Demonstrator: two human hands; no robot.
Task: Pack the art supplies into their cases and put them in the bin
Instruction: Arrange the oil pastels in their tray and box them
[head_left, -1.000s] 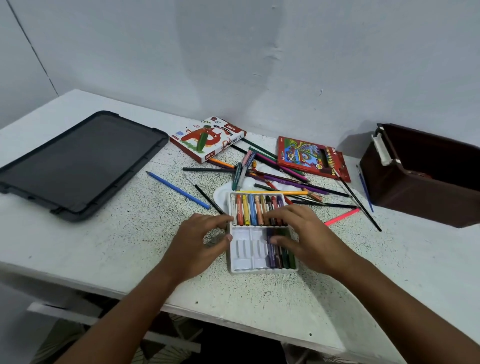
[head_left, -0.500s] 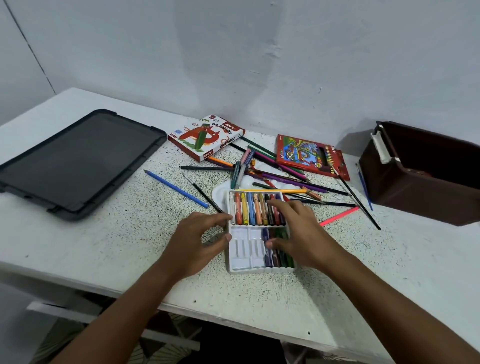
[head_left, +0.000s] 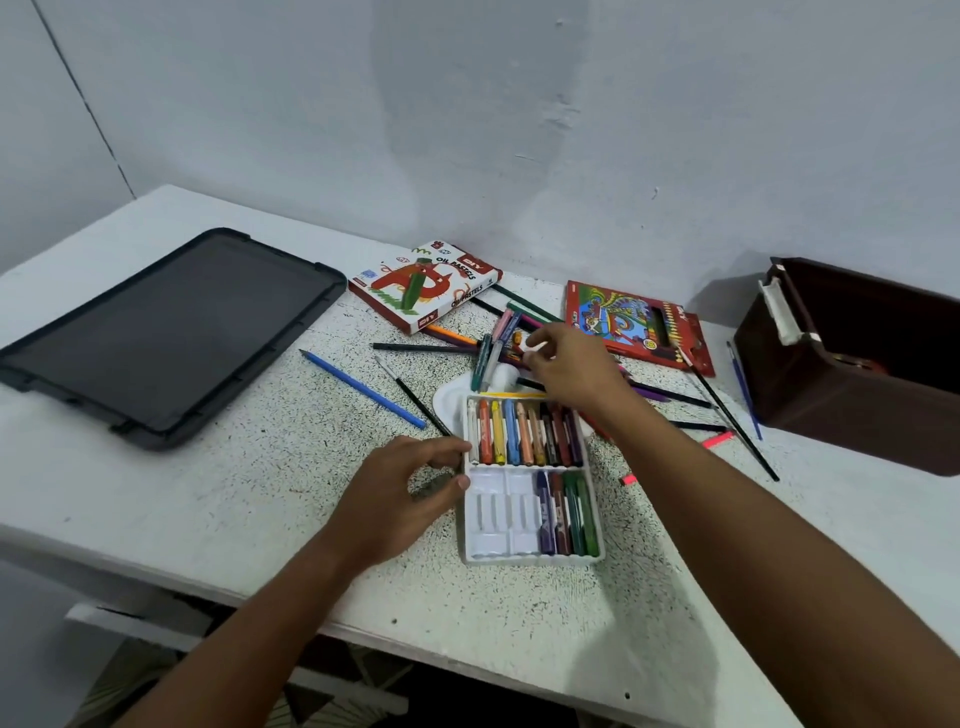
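A white plastic pastel tray (head_left: 491, 525) lies on the speckled white desk (head_left: 249, 493) and serves as the landmark here. Its far row is filled with oil pastels (head_left: 524, 434); in its near row four dark sticks sit at the right end and the left slots are bare. The left hand (head_left: 400, 493) rests against the tray's left edge, thumb and forefinger curled onto the rim in a light grip. The right hand (head_left: 571, 364) reaches beyond the tray's far edge, its fingertips pinching a small pale stick (head_left: 535, 345) above the scatter; what kind of stick it is cannot be told.

Just beyond the tray, partly under it, lies a white paint palette (head_left: 449, 397). Past that is a tangle of coloured pencils and pens (head_left: 493, 345), over which the right forearm crosses, hiding some of them. A blue pencil (head_left: 361, 387) and a thin black brush (head_left: 410, 395) lie to the tray's far left. Further back sit the white oil pastels box (head_left: 423, 286) and, to the far right of the tray, a red coloured-pencil box (head_left: 636, 325). A dark brown open bin (head_left: 831, 395) stands well to the tray's right, with long brushes (head_left: 737, 415) lying between. A flat grey lid (head_left: 161, 332) lies well to the tray's left.
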